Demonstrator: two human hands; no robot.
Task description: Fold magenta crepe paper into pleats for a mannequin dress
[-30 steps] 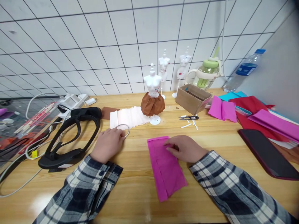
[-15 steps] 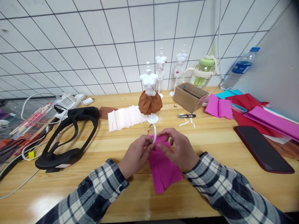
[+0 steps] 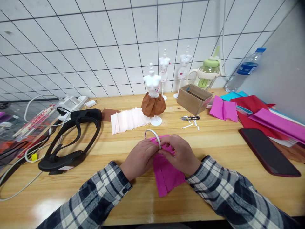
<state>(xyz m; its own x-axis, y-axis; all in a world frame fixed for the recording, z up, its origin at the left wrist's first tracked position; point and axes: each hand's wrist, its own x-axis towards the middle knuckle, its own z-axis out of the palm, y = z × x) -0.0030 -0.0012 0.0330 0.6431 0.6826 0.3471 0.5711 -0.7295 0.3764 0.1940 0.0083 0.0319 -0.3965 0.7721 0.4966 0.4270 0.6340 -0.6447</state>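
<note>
A narrow roll of white tape (image 3: pixel 153 132) stands on edge between my hands, with coloured print on its inner side. My left hand (image 3: pixel 140 156) is closed on the roll's lower part. From the other side my right hand (image 3: pixel 182 153) pinches the roll's edge with thumb and forefinger; the tape's end is too small to make out. Beneath both hands a magenta piece of crepe-like paper or cloth (image 3: pixel 168 178) lies on the table, with a fold line along its left side. Just beyond stands a small white dress form (image 3: pixel 152 83) wearing a puffy brown skirt (image 3: pixel 153 105).
Black thread snips (image 3: pixel 190 118) lie by white strips. Behind are a cardboard box (image 3: pixel 193 99), two more dress forms and a green-lidded cup (image 3: pixel 209 71). A phone (image 3: pixel 269 152) and coloured sheets lie right; a pale pink strip (image 3: pixel 131 120), black headset strap (image 3: pixel 71 140) and cables lie left.
The tape roll has turned so its ring faces me more and leans left. My right fingers have come in from apart to pinch its edge. My left hand has rolled over, knuckles up.
</note>
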